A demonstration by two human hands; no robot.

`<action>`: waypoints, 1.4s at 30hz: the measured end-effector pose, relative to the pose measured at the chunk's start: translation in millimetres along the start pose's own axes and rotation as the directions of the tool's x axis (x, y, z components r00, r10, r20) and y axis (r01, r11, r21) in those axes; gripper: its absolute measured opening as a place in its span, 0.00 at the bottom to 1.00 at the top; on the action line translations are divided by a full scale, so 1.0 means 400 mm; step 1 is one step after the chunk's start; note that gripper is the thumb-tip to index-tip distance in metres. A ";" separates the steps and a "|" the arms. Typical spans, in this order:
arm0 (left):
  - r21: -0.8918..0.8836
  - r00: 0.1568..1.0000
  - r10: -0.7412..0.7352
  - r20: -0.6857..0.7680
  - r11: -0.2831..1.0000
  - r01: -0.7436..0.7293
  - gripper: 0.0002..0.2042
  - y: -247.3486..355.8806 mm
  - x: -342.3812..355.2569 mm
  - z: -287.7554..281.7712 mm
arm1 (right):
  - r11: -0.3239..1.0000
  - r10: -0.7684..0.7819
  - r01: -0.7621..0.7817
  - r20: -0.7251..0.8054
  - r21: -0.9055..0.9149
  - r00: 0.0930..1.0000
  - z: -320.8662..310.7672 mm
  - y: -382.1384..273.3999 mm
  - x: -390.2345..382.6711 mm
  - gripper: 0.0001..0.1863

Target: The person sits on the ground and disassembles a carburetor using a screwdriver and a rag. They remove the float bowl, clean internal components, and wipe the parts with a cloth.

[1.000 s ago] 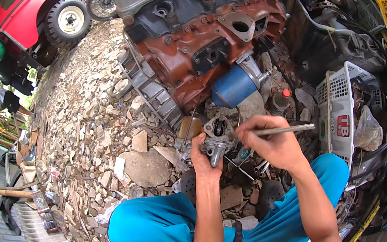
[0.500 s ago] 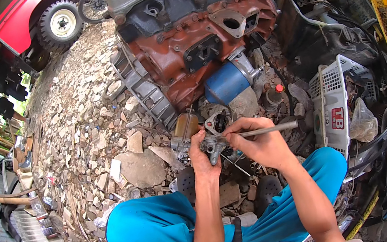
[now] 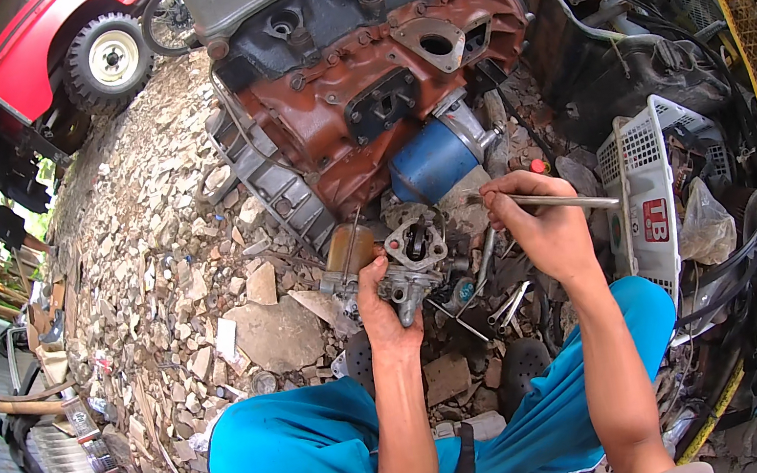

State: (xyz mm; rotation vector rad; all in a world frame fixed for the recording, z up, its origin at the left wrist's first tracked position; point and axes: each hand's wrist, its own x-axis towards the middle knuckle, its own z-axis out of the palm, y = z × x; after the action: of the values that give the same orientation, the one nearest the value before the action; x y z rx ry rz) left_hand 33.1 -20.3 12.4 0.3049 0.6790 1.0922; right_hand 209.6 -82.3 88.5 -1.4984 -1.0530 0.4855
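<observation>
Hands raised: left hand (image 3: pixel 388 306) gripping carburettor (image 3: pixel 410 261), right hand (image 3: pixel 541 229) pinching rod (image 3: pixel 563 200)

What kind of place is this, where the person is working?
Probably an outdoor repair yard or scrap yard for vehicles. A rusty engine block lies on stony ground, a red vehicle is parked behind, and car parts are piled at the right.

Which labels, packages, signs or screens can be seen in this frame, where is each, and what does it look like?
Red rectangular label with white marks: on the side of the white perforated plastic crate, right of the right hand.
Clear crumpled plastic bag: beside that crate, further right, contents unclear.
No signs or screens show.
</observation>
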 end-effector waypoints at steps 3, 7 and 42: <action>0.007 1.000 -0.013 0.004 1.000 0.013 0.11 0.006 -0.006 0.005 | 0.956 0.069 -0.143 0.279 0.255 0.958 0.000 -0.024 -0.028 0.07; 0.033 0.999 -0.010 -0.031 0.999 0.011 0.09 0.012 -0.019 0.034 | 0.968 -0.241 0.250 0.199 -0.017 0.950 0.031 -0.029 -0.032 0.05; -0.001 0.982 -0.186 -0.025 0.983 0.186 0.09 0.000 -0.016 0.026 | 0.608 -0.734 0.659 0.003 -0.442 0.679 0.051 -0.019 -0.040 0.17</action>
State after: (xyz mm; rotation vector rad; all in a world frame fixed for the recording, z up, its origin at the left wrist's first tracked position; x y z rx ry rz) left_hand 37.8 -25.0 22.8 0.2240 0.7158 0.9187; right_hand 182.9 -84.9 86.7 -1.2939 -1.5526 -0.4676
